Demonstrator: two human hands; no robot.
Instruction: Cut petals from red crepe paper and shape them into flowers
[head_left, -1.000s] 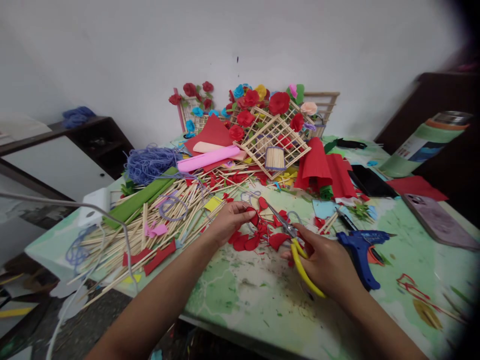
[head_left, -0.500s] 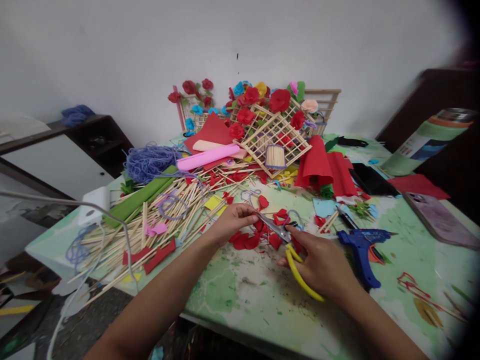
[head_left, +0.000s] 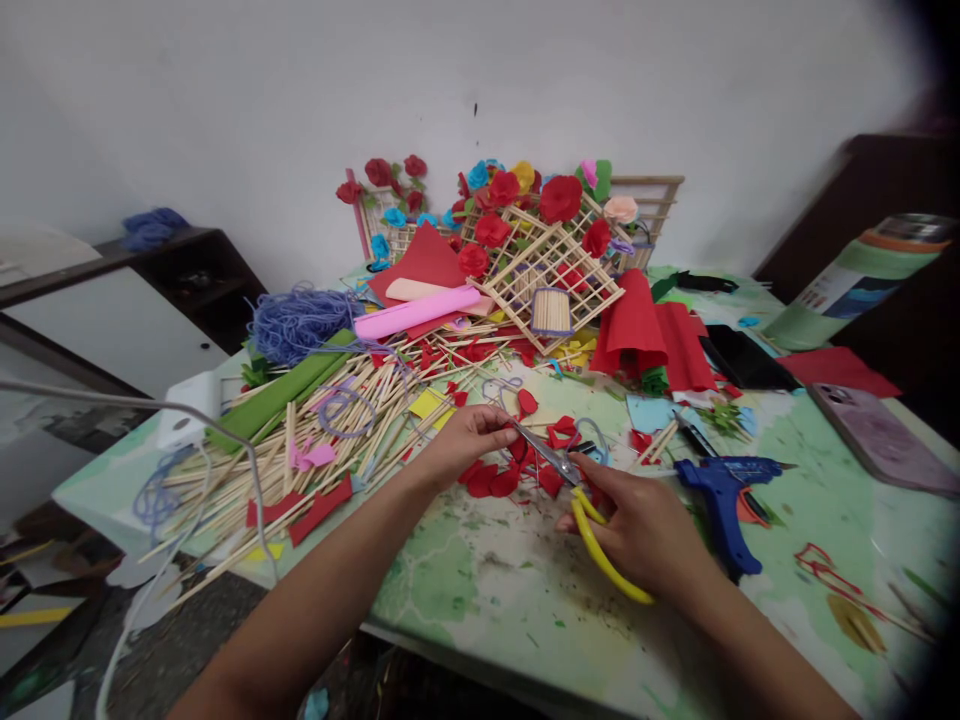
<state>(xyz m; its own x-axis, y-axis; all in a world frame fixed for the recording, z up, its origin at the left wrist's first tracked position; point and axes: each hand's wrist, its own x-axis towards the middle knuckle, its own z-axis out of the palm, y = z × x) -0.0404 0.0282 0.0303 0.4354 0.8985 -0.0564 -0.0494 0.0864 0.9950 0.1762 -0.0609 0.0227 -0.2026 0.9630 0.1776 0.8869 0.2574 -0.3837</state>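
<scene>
My right hand (head_left: 643,532) grips yellow-handled scissors (head_left: 576,487), whose metal blades point up-left toward my left hand. My left hand (head_left: 459,441) pinches a small red paper piece at the scissor tips; the piece is mostly hidden by my fingers. Cut red paper petals (head_left: 495,480) lie scattered on the green table (head_left: 525,600) just under and between both hands.
A blue glue gun (head_left: 721,490) lies right of my right hand. Several wooden sticks (head_left: 330,420) are heaped at left beside purple yarn (head_left: 296,322). Stick lattices with paper flowers (head_left: 551,255), red crepe paper (head_left: 649,335), a black phone (head_left: 742,362) and another phone (head_left: 874,435) are behind.
The scissors swung left and their blades closed in on the red piece in my left hand. Both hands stayed in about the same spot.
</scene>
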